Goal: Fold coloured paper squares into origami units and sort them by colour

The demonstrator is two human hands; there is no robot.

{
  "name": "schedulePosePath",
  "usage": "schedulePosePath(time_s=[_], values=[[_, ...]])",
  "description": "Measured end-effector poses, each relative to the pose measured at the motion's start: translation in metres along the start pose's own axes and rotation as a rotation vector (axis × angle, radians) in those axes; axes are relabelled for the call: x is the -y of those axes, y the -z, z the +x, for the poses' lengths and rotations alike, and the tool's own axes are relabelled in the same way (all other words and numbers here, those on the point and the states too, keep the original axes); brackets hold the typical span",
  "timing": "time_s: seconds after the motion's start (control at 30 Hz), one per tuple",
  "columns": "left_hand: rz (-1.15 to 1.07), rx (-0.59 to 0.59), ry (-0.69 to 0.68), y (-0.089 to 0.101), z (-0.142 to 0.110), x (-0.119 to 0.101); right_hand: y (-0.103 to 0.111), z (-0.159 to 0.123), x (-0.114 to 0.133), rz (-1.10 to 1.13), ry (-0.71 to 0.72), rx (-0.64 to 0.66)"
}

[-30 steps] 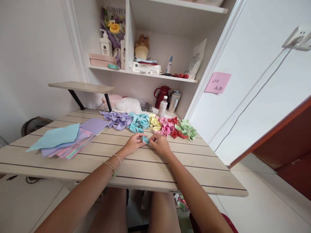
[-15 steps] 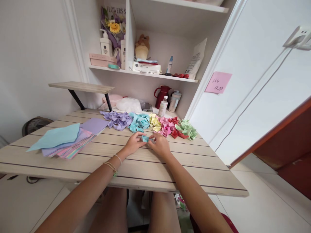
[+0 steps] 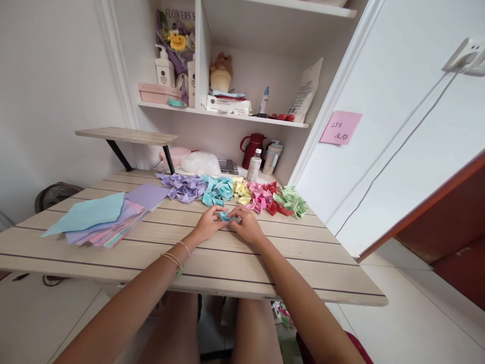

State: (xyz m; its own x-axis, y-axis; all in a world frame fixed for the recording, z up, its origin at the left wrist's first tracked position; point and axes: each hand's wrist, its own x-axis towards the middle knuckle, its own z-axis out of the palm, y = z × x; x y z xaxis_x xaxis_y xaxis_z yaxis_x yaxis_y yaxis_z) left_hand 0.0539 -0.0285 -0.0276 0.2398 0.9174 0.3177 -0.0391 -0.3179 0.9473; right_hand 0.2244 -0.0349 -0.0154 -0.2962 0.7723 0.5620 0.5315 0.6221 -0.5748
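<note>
Between my two hands, just above the table's middle, is a small folded piece of light blue paper. My left hand pinches its left side. My right hand has its fingers closed on the right side, hiding part of the folds. Behind my hands lies a row of folded paper pieces grouped by colour: purple ones, blue ones, yellow ones, pink ones, red ones and green ones.
A stack of coloured paper sheets with a blue sheet on top lies at the table's left. Behind it stands a small raised shelf. A bottle, a red jug and a tumbler stand at the back.
My fingers have shifted slightly on the blue paper, and its visible shape looks flatter and wider. My right hand has moved a little to the left. The piles are unchanged.
</note>
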Motion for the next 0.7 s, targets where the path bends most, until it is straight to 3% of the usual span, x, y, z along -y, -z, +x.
schedulePosePath(time_s=[0.23,0.53,0.7], values=[[0.027,0.035,-0.024,-0.001,-0.001,-0.003,0.0,-0.001,0.001,-0.028,0.002,0.031],[-0.038,0.101,0.017,-0.003,-0.001,-0.003,-0.003,0.002,-0.006,-0.077,0.019,-0.058],[-0.062,0.13,0.055,-0.001,0.001,-0.001,0.0,0.001,-0.012,0.003,0.006,0.014]])
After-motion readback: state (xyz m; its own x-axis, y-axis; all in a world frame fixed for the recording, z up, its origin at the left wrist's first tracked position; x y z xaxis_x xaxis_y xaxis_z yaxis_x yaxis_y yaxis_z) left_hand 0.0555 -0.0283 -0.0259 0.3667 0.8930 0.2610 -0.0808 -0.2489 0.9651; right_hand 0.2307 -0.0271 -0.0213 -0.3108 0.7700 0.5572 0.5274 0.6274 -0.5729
